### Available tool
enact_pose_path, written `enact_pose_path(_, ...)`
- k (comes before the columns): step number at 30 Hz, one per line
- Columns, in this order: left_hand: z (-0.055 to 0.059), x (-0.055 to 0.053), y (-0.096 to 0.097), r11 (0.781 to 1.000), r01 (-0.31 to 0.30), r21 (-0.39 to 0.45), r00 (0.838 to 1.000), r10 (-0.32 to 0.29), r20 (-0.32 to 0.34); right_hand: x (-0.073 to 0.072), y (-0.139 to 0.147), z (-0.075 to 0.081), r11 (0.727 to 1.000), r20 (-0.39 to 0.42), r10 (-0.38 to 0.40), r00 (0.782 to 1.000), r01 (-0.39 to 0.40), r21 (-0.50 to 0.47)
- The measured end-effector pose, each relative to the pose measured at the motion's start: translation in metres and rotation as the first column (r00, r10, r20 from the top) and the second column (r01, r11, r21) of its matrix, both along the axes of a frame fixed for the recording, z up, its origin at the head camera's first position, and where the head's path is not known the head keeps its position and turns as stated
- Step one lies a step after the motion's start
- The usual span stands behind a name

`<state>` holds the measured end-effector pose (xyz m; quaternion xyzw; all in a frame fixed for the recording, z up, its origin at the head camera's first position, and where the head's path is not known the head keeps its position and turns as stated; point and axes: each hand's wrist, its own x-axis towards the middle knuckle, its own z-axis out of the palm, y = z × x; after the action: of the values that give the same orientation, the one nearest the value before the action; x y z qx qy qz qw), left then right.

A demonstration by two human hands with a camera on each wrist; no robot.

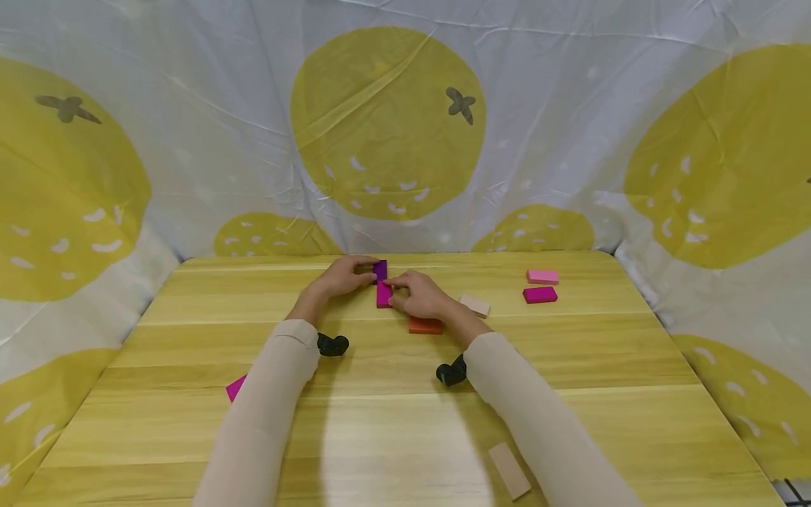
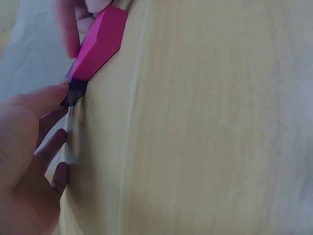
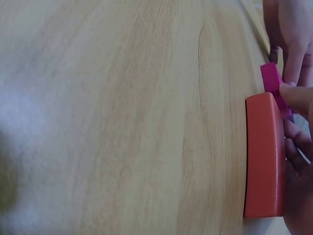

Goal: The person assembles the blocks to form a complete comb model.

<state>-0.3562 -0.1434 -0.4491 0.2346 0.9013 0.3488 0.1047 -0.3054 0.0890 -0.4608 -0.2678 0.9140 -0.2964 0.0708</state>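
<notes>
Toward the back of the table, a purple block (image 1: 381,270) and a magenta block (image 1: 383,296) lie end to end in a line. My left hand (image 1: 344,276) pinches the purple block at the far end, thumb on its near side; most of that block is hidden by fingers in the left wrist view. From the other side, my right hand (image 1: 419,294) holds the magenta block (image 2: 100,41) between thumb and fingers. An orange block (image 3: 264,156) lies just beside the right hand, under its wrist in the head view.
A beige block (image 1: 475,305) sits behind the right wrist, with a pink block (image 1: 543,277) and another magenta block (image 1: 541,295) farther right. Another beige block (image 1: 510,471) lies near the right forearm. A magenta block (image 1: 236,387) is partly covered by the left sleeve.
</notes>
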Motion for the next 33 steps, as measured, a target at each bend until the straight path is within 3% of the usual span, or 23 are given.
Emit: enact_pose_path(33, -0.0037, 0.0008, 0.0044, 1.0, -0.001, -0.002, 1.0, 0.001, -0.018, 0.0011, 0.0, -0.0028, 1.0, -0.016, 0.013, 1.0, -0.013, -0.009)
